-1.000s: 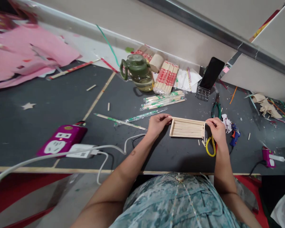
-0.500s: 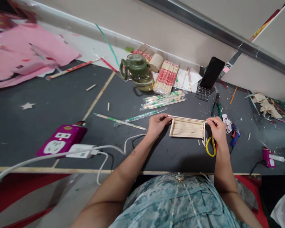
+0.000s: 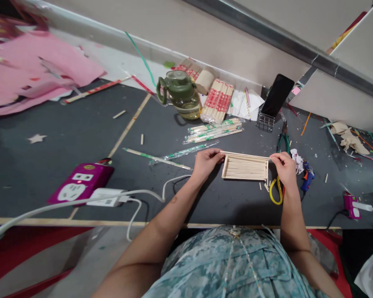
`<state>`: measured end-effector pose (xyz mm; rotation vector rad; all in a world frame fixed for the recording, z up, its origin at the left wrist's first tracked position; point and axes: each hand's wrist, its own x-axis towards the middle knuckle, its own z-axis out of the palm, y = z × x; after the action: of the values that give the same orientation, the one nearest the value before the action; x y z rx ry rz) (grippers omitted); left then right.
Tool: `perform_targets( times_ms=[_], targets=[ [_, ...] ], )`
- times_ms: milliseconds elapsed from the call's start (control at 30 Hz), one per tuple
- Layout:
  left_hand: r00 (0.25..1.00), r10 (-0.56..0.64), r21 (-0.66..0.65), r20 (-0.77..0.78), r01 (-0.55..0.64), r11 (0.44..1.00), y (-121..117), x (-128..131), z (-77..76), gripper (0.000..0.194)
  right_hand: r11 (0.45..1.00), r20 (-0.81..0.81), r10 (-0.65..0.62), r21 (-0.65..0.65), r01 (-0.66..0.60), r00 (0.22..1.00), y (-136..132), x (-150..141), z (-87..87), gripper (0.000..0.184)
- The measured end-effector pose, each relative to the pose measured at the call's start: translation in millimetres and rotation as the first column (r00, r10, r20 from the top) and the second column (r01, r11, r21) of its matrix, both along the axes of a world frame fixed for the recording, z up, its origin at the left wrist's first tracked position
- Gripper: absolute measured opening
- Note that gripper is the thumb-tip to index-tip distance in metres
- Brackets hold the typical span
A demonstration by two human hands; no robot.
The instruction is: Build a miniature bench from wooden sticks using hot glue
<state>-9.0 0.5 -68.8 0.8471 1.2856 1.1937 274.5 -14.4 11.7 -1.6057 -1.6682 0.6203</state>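
Observation:
A small rectangular panel of pale wooden sticks [image 3: 245, 167], laid side by side with crosspieces at both ends, is on the dark table in front of me. Along its far edge runs a single wooden stick [image 3: 247, 155]. My left hand [image 3: 209, 162] pinches the left end of this stick, and my right hand [image 3: 282, 167] pinches the right end. Whether the stick is fixed to the panel I cannot tell. Beneath my right wrist lies a tool with yellow handles [image 3: 276, 192], partly hidden. Short stick offcuts [image 3: 266, 187] lie by the panel's near right corner.
Wrapped chopsticks [image 3: 216, 130], a green-lidded glass jug [image 3: 182, 95] and a phone [image 3: 278, 96] on a wire stand are beyond my hands. Green-handled pliers [image 3: 283, 140] and a blue glue gun [image 3: 307, 177] lie right. A purple power strip [image 3: 81, 182] with white cables stands left.

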Motion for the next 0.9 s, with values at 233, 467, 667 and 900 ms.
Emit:
perform_targets(
  times_ms=[233, 467, 667, 900],
  targets=[
    [0.998, 0.061, 0.039, -0.008, -0.061, 0.997, 3, -4, 3.4, 0.032, 0.999, 0.000, -0.016, 0.033, 0.016, 1.000, 1, 3, -1.0, 0.019],
    [0.995, 0.098, 0.215, 0.015, -0.098, 0.972, -14, -3, 71.5, 0.028, 0.990, -0.146, -0.039, 0.128, 0.058, 0.988, -1, -4, 14.9, 0.021],
    [0.967, 0.101, 0.224, 0.232, -0.155, 0.962, -25, 8, 104.7, 0.040, 0.996, -0.261, 0.007, 0.084, 0.016, 0.965, -25, -18, 35.5, 0.022],
    [0.875, 0.172, 0.209, 0.452, -0.292, 0.933, -21, 36, 100.3, 0.041, 0.994, -0.584, -0.105, -0.052, 0.093, 0.805, -57, -53, 9.2, 0.025]
  ],
)
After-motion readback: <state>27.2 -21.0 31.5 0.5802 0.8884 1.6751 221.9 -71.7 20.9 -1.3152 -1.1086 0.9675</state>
